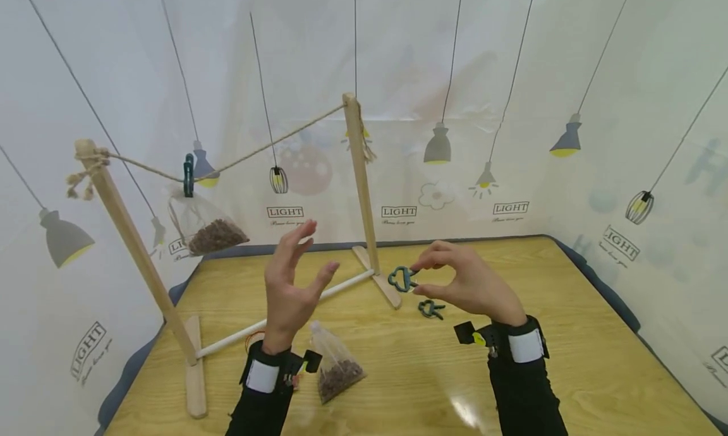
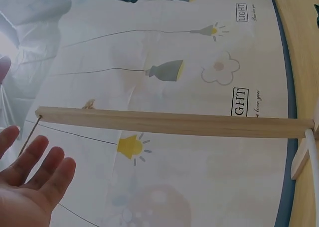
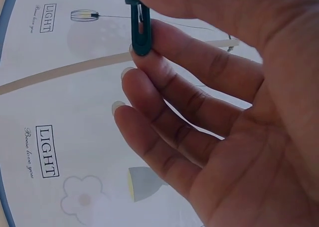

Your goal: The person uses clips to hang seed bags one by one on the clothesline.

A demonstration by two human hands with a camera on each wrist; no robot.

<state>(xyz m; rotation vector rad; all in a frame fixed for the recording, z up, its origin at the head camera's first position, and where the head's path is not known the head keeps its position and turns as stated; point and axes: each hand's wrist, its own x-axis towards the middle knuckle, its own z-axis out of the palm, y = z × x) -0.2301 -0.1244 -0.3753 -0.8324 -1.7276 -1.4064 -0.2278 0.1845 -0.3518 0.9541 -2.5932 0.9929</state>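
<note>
Between thumb and fingers, my right hand (image 1: 469, 281) pinches a dark green clothes clip (image 1: 402, 279) by its handles. In the right wrist view the same clip (image 3: 141, 35) shows edge-on at the fingertips. My left hand (image 1: 290, 284) is raised over the table with its fingers spread and nothing in it. A second green clip (image 1: 431, 309) lies on the table below the right hand. Near the left wrist lies a clear bag (image 1: 339, 376) with dark brown bits inside. Another such bag (image 1: 217, 234) hangs from the rope (image 1: 267, 146), held by a green clip (image 1: 189, 175).
The rope sags between two wooden posts (image 1: 363, 189), joined low down by a white rod (image 1: 230, 341). Flat wooden feet (image 1: 195, 385) carry the posts on the table (image 1: 540, 360). A lamp-printed curtain (image 1: 512, 76) surrounds the table's back and sides.
</note>
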